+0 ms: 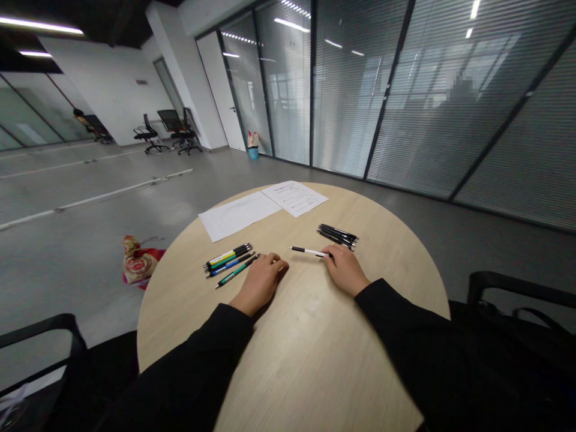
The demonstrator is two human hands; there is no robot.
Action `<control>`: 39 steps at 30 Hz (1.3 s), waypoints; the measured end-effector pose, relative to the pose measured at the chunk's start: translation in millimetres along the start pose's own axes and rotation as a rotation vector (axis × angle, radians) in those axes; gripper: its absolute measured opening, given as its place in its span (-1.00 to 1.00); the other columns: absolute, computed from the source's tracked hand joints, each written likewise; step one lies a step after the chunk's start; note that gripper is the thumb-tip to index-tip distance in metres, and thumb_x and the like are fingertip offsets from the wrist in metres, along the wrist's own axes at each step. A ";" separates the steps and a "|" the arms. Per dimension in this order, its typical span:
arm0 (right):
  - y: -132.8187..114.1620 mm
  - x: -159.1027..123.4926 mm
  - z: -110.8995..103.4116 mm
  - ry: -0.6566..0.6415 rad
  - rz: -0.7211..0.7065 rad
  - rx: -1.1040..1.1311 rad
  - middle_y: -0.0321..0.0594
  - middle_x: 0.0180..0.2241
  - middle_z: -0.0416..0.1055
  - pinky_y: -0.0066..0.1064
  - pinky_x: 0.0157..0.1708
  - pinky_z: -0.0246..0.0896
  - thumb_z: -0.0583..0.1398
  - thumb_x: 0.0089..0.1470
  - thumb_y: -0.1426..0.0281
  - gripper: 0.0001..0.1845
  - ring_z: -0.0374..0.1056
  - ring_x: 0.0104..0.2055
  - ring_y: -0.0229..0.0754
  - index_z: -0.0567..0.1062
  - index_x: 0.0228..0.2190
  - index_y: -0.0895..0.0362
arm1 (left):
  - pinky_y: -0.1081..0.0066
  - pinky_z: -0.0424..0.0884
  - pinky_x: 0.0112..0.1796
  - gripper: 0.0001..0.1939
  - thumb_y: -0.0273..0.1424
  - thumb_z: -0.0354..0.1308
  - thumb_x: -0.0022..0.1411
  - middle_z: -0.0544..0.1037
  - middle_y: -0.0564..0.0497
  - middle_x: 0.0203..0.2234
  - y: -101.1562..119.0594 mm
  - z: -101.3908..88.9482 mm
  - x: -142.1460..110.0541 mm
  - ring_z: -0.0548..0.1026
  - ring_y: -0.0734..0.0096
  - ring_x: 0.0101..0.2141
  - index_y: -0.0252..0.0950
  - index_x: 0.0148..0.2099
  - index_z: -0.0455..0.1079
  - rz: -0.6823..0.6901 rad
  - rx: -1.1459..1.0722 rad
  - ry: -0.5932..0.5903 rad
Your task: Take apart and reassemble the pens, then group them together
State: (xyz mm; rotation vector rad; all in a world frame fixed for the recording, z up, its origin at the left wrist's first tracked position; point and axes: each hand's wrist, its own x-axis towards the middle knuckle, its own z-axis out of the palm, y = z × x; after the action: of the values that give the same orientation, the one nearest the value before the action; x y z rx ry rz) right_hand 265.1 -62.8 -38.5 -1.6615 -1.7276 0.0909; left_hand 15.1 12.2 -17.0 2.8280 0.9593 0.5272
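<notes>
My right hand [345, 269] pinches a white pen with black ends [310, 252] just above or on the table; its tip points left. Behind that hand lies a bunch of several black pens [337, 235]. My left hand [265, 279] rests on the tabletop, fingers loosely bent and holding nothing visible. Close to its knuckles is a group of several coloured pens [229, 262] in yellow, blue and green, with black grips. One green pen [234, 271] lies nearest the left hand.
Two printed paper sheets [240, 213] lie at the far side of the round wooden table [315, 360]. Black armchairs [517, 294] stand at both sides. A tied bag [139, 261] sits on the floor at left. Glass partitions [346, 90] rise beyond.
</notes>
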 end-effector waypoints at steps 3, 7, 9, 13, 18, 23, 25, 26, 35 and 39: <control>0.4 0.1 0.6 -0.002 -0.007 0.011 -0.12 -0.24 0.51 -0.26 -0.05 0.19 0.14 0.20 0.55 -0.84 0.35 -0.13 -0.07 0.52 -0.28 0.14 | 0.21 0.34 -0.15 -0.76 -0.45 0.00 0.39 0.51 -0.12 -0.22 0.0 -0.6 0.0 0.43 0.18 -0.21 -0.21 -0.12 0.51 -0.016 0.026 -0.011; 1.0 0.3 1.3 0.000 -0.017 0.018 -0.13 -0.25 0.51 -0.27 -0.06 0.19 0.14 0.20 0.55 -0.84 0.35 -0.13 -0.07 0.52 -0.29 0.14 | 0.23 0.33 -0.19 -0.77 -0.45 -0.02 0.39 0.50 -0.12 -0.24 1.6 -2.3 -0.3 0.42 0.19 -0.24 -0.24 -0.16 0.49 -0.022 0.067 -0.023; 1.0 0.3 1.4 -0.001 -0.018 0.019 -0.14 -0.25 0.51 -0.27 -0.06 0.19 0.14 0.20 0.55 -0.84 0.35 -0.13 -0.07 0.52 -0.29 0.14 | 0.25 0.35 -0.20 -0.77 -0.44 -0.03 0.40 0.48 -0.12 -0.23 2.8 -3.4 -0.4 0.43 0.20 -0.24 -0.24 -0.15 0.48 -0.029 0.058 -0.014; 0.5 0.2 1.0 -0.002 -0.018 0.015 -0.14 -0.25 0.51 -0.27 -0.06 0.19 0.14 0.20 0.55 -0.84 0.35 -0.12 -0.07 0.52 -0.28 0.13 | 0.22 0.39 -0.13 -0.74 -0.41 -0.05 0.41 0.45 -0.16 -0.08 4.4 -4.2 -0.8 0.44 0.18 -0.14 -0.23 -0.01 0.45 -0.014 0.016 0.035; 0.6 0.3 0.9 -0.002 -0.015 0.010 -0.14 -0.25 0.51 -0.27 -0.07 0.19 0.14 0.19 0.55 -0.84 0.35 -0.13 -0.07 0.52 -0.29 0.13 | 0.14 0.35 -0.02 -0.69 -0.44 -0.08 0.43 0.50 -0.15 -0.01 2.0 -1.6 -1.2 0.42 0.16 -0.07 -0.19 0.06 0.45 0.058 -0.002 -0.002; 1.3 0.0 1.4 -0.003 -0.020 0.017 -0.14 -0.24 0.51 -0.27 -0.06 0.19 0.14 0.20 0.55 -0.84 0.35 -0.13 -0.07 0.52 -0.28 0.13 | 0.19 0.35 -0.15 -0.72 -0.45 -0.04 0.40 0.53 -0.14 -0.17 -1.7 0.9 -0.2 0.42 0.16 -0.19 -0.20 -0.04 0.49 0.009 0.062 -0.023; 1.0 -0.2 1.4 -0.002 -0.020 0.018 -0.14 -0.24 0.51 -0.27 -0.05 0.19 0.14 0.20 0.55 -0.84 0.35 -0.12 -0.07 0.52 -0.28 0.13 | 0.21 0.34 -0.17 -0.74 -0.45 -0.04 0.40 0.52 -0.13 -0.22 -1.9 0.6 0.2 0.42 0.17 -0.22 -0.21 -0.09 0.50 0.008 0.066 -0.020; 0.8 -0.2 1.4 -0.001 -0.020 0.018 -0.14 -0.24 0.51 -0.27 -0.05 0.19 0.15 0.19 0.55 -0.84 0.35 -0.12 -0.07 0.52 -0.29 0.13 | 0.21 0.34 -0.18 -0.74 -0.45 -0.04 0.40 0.52 -0.13 -0.24 -1.8 0.2 0.3 0.43 0.17 -0.23 -0.22 -0.12 0.50 0.009 0.055 -0.017; -0.6 0.5 0.0 -0.024 -0.045 0.046 -0.14 -0.26 0.49 -0.26 -0.08 0.20 0.14 0.21 0.52 -0.85 0.33 -0.15 -0.08 0.53 -0.28 0.14 | 0.22 0.41 -0.13 -0.77 -0.31 -0.01 0.38 0.58 -0.13 -0.23 -0.1 -3.1 -0.6 0.51 0.19 -0.21 -0.29 -0.11 0.43 -0.180 -0.242 0.132; -0.7 0.2 0.5 -0.041 -0.077 0.090 -0.13 -0.26 0.49 -0.26 -0.07 0.21 0.13 0.24 0.50 -0.84 0.34 -0.15 -0.08 0.53 -0.25 0.13 | 0.26 0.40 -0.18 -0.70 -0.26 -0.05 0.40 0.60 -0.09 -0.30 1.7 -6.7 1.2 0.52 0.20 -0.26 -0.27 -0.21 0.44 -0.258 -0.309 0.177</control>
State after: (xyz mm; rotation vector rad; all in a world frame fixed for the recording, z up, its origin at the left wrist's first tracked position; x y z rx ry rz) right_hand 264.3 -62.6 -38.4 -1.5366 -1.7899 0.1649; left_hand 14.6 11.5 -10.0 2.3737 1.1395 0.8227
